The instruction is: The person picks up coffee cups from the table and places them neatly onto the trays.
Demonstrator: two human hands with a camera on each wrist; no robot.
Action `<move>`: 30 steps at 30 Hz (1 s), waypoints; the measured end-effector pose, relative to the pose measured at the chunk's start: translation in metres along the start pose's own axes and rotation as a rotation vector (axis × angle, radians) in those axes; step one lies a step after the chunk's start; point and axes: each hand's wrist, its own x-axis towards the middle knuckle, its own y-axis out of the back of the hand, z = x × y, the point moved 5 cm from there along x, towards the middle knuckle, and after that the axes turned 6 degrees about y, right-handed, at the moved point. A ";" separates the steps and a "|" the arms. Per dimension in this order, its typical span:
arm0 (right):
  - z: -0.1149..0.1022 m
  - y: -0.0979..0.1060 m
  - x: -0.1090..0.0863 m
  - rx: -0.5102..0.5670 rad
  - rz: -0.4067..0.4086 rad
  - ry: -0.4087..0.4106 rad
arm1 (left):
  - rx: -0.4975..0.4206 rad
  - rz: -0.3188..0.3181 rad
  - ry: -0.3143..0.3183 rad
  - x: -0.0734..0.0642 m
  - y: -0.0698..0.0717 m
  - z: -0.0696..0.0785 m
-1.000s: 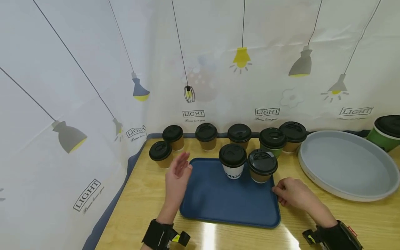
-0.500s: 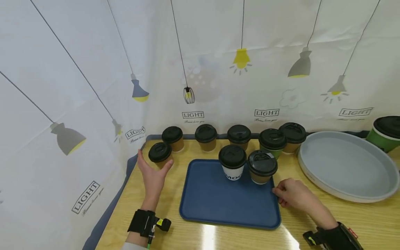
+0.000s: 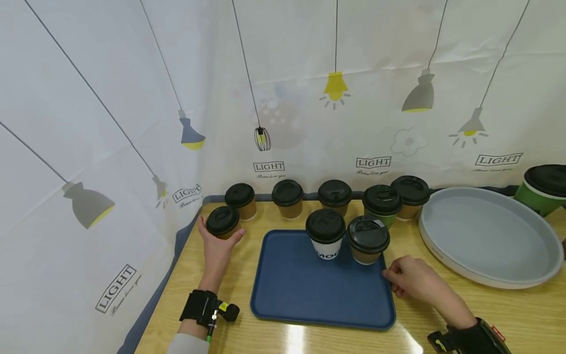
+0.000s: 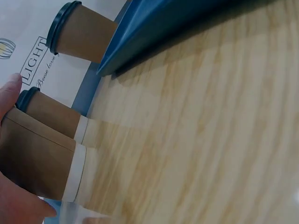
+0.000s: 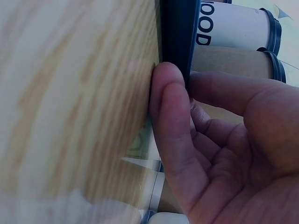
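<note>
Nearest, the blue tray (image 3: pixel 318 295) is still being pinched at its right edge between the thumb and fingers of the right hand (image 3: pixel 415 280), and no change in that hold is being shown. The right arm is being angled inward from the lower right.

A little farther off, the left hand (image 3: pixel 215 251) is being brought in closer around the front-left brown cup (image 3: pixel 223 221); against the view of half a second ago, the gap between palm and cup is being closed. The cup is thus being taken into a hold, while its weight is apparently still being borne by the table (image 4: pixel 196 140), where it is being kept upright, left of the tray and apart from it. The left forearm is being extended forward, with the fingers being curved along the cup's left side and the thumb being kept at its right.

Beyond, a white cup (image 3: pixel 326 236) and a tray-borne brown cup (image 3: pixel 368 241) are being supported on the tray's far part. Farther back, four brown cups (image 3: pixel 287 194) and a green cup (image 3: pixel 382 200) are being ranged before the wall covering (image 3: pixel 300 59).
</note>
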 end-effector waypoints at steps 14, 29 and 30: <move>-0.003 -0.002 0.001 -0.013 -0.010 0.004 | -0.017 0.058 0.036 0.011 0.008 -0.006; -0.001 -0.001 0.000 -0.028 -0.007 0.014 | -0.124 0.035 -0.073 -0.019 0.013 0.035; -0.001 -0.001 0.000 -0.024 -0.008 0.014 | -0.135 0.023 -0.079 -0.021 0.012 0.039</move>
